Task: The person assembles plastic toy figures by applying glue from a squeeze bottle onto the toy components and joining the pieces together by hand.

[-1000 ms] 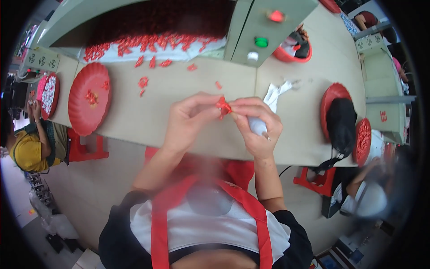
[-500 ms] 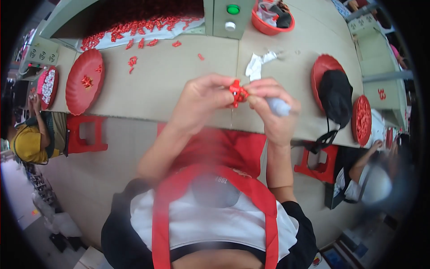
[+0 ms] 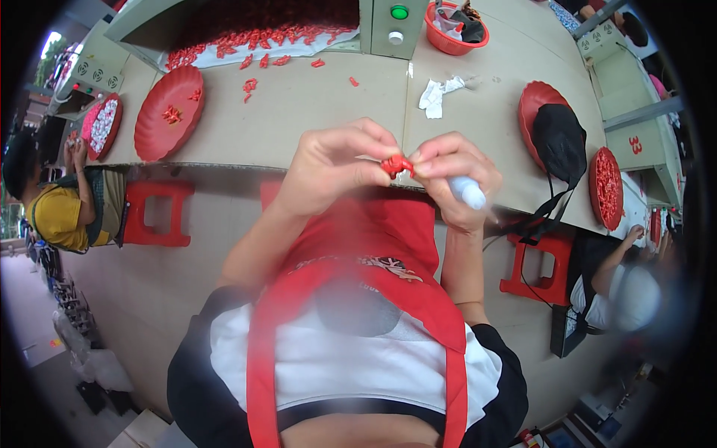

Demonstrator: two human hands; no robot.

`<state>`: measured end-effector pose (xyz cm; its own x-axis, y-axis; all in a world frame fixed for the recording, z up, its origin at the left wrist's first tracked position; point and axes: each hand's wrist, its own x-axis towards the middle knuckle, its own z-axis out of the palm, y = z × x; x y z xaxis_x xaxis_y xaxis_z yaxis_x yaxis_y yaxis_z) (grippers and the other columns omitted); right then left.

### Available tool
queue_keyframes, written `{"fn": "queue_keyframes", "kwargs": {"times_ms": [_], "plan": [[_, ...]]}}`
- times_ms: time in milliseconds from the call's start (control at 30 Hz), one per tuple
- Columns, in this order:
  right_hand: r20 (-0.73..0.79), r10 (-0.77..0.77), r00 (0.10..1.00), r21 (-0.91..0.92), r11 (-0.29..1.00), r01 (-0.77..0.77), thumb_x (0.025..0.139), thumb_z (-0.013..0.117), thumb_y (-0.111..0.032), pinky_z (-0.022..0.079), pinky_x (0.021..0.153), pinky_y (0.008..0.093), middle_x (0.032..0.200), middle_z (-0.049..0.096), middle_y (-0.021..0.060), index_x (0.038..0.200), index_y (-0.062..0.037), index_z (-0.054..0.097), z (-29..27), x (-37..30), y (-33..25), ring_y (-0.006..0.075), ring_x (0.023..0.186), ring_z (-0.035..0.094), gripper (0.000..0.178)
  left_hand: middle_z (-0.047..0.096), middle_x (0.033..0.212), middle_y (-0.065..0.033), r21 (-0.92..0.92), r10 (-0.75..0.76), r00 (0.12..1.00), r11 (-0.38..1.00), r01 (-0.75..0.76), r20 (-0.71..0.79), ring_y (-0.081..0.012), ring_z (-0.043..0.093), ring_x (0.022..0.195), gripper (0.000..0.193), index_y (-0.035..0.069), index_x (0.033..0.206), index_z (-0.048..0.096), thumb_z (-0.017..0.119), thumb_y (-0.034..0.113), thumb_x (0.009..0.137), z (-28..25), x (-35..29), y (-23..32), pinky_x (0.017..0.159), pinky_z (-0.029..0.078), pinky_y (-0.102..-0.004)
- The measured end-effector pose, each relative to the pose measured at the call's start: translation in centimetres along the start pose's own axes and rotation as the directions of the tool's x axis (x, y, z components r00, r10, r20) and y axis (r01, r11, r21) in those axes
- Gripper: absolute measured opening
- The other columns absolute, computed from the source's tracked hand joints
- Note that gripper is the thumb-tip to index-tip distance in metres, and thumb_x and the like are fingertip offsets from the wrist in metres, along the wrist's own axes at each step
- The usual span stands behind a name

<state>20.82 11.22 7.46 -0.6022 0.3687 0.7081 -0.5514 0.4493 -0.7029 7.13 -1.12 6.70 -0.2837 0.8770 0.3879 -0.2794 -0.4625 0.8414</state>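
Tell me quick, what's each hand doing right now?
Left hand: closed, pinching a small red piece.
Right hand: closed, pinching that piece too, and also holding a pale tube-shaped thing.

Up on the person's head, the fisheye peers steeply down, close above left hand [image 3: 332, 164] and right hand [image 3: 459, 170], red apron [image 3: 351, 231] on their near side, table [image 3: 321, 101] beyond.

free: table [image 3: 317, 112] just beyond left hand [image 3: 331, 162] | obstacles: red plate [image 3: 164, 93] left, machine [image 3: 386, 45] ahead, red pieces [image 3: 317, 63], black bag [image 3: 560, 142] right
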Motion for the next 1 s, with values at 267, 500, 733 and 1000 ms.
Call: {"fn": "queue_keyframes", "kwargs": {"times_ms": [267,500,733,1000], "plan": [[0.189,-0.092,0.978,0.270,0.962,0.039,0.068,0.065,0.004,0.046,0.054,0.0247,0.078,0.061,0.0098,0.072,-0.0022,0.063,0.5,1.8,3.1,0.0171,0.062,0.059,0.008,0.058,0.088,-0.0141,0.313,0.093,0.991,0.942,-0.117,0.091,-0.0225,0.061,0.082,0.013,-0.002,0.077,0.059,0.068,-0.005,0.069,-1.8,0.4,2.4,0.068,0.052,-0.0317],[0.207,0.020,0.978,0.381,0.919,-0.099,0.048,0.067,0.005,0.044,0.047,0.0213,0.066,0.063,0.0076,0.063,-0.0048,0.065,0.8,2.8,4.3,0.0153,0.054,0.058,0.018,0.060,0.081,-0.0109,0.560,0.116,0.962,0.793,-0.239,0.247,-0.0227,0.062,0.074,0.014,0.001,0.076,0.062,0.072,0.004,0.067,-2.9,1.5,2.4,0.063,0.052,-0.0299],[0.278,-0.011,0.960,0.396,0.912,-0.104,0.052,0.063,0.009,0.041,0.045,0.0210,0.072,0.063,0.0077,0.070,-0.0018,0.067,0.1,3.2,5.8,0.0141,0.052,0.055,0.021,0.060,0.080,-0.0110,0.527,0.091,0.963,0.822,-0.217,0.255,-0.0224,0.062,0.072,0.014,0.001,0.075,0.061,0.072,0.005,0.067,-4.2,2.2,1.5,0.062,0.051,-0.0294],[0.264,0.055,0.963,0.359,0.921,-0.151,0.055,0.062,0.009,0.042,0.047,0.0224,0.071,0.063,0.0078,0.067,-0.0026,0.066,0.6,3.4,6.3,0.0149,0.054,0.057,0.017,0.061,0.080,-0.0117,0.499,0.071,0.977,0.851,-0.166,0.203,-0.0217,0.062,0.072,0.011,0.000,0.074,0.063,0.071,0.003,0.067,-5.0,2.4,1.3,0.061,0.052,-0.0290]]}}
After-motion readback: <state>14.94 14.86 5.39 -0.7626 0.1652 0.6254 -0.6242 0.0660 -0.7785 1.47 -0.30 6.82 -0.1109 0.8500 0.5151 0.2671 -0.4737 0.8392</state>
